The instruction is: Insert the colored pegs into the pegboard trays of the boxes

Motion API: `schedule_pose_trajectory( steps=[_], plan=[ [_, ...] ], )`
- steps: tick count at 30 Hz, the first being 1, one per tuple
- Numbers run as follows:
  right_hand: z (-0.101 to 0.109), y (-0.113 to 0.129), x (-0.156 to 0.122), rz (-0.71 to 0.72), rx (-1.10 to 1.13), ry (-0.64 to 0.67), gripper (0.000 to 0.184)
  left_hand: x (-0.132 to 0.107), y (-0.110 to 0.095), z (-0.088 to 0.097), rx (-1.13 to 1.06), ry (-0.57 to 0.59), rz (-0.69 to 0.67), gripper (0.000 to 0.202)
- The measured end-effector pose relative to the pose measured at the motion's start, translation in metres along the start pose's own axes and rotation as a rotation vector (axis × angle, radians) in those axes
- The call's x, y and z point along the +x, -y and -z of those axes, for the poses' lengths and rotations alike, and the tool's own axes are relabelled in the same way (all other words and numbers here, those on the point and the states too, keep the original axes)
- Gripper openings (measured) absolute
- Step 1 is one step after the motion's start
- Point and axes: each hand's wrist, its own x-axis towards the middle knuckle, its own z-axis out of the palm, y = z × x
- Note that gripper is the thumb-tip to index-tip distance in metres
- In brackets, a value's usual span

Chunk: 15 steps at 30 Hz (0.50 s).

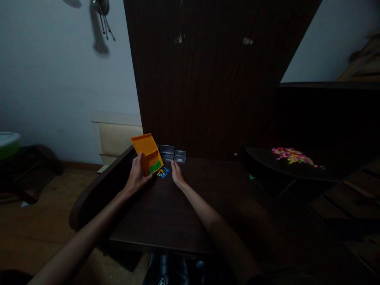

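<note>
1. Bare forearms (212, 217) stretch over a dark, wood-like desk (190, 213), as seen from the head camera, both angled inward to its far left part.
2. Left hand (136, 174) cups the left side of an orange box (151, 148), fingers curled behind the edge, thumb along the lower rim.
3. Right hand (177, 174) stands on edge just beside a small pile (163, 172), palm facing it, fingers straight and close together.
4. Smooth and rectangular, the box tilts with its lid raised, green bits (154, 167) gathered in its lower corner; the blue, yellow and white pile lies just off that corner.
5. Two clear, boxy cases (167, 150) sit behind, against a dark panel (208, 87).
6. A curved rail (89, 198) bounds the left; desk surface runs rightward toward a rounded shelf (258, 156) bearing pink and yellow bits (292, 155).
</note>
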Motion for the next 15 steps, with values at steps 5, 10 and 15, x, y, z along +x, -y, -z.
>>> schedule_pose_trajectory(
  steps=[5,10,15],
  plan=[
    [-0.027,0.005,0.002,-0.045,0.021,-0.033,0.065,-0.003,-0.005,0.001,0.095,0.074,-0.082,0.099],
    [-0.039,0.005,0.004,0.008,0.032,0.001,0.065,-0.008,-0.004,0.0,0.166,0.162,-0.149,0.092],
    [-0.044,-0.001,0.01,-0.034,0.009,-0.059,0.072,-0.012,0.001,-0.006,0.153,0.19,-0.206,0.081]
  ],
)
